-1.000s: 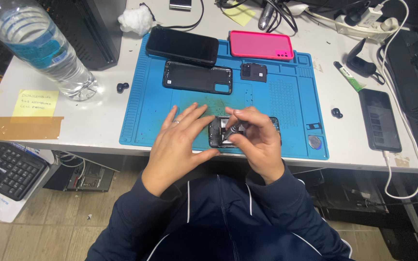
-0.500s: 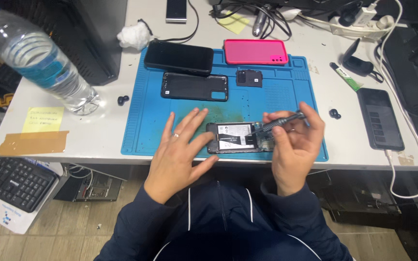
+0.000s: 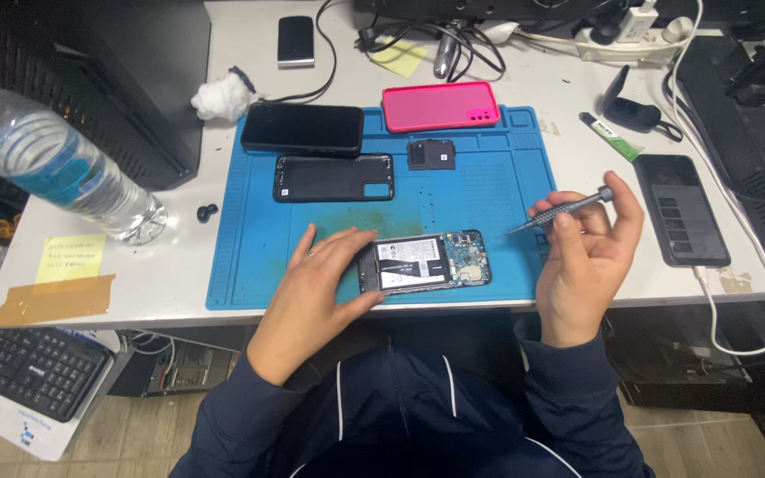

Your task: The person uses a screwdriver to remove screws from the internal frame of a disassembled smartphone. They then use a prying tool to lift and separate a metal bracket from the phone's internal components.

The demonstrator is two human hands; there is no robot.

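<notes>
Fingers (image 3: 334,252) of your left hand (image 3: 316,288) lie spread and flat on the blue mat (image 3: 498,168), their tips touching the left edge of the opened phone (image 3: 424,262). Your right hand (image 3: 588,252) is raised just right of it, fingers curled shut around a grey screwdriver (image 3: 564,211), tip pointing toward the phone. A black back cover (image 3: 334,178) lies farther up the tabletop (image 3: 179,257).

Right hand (image 3: 588,257) lifted off opened phone (image 3: 425,262) — now right of it, gripping screwdriver (image 3: 562,211). Left hand (image 3: 319,281) slid left — board and battery now uncovered.
</notes>
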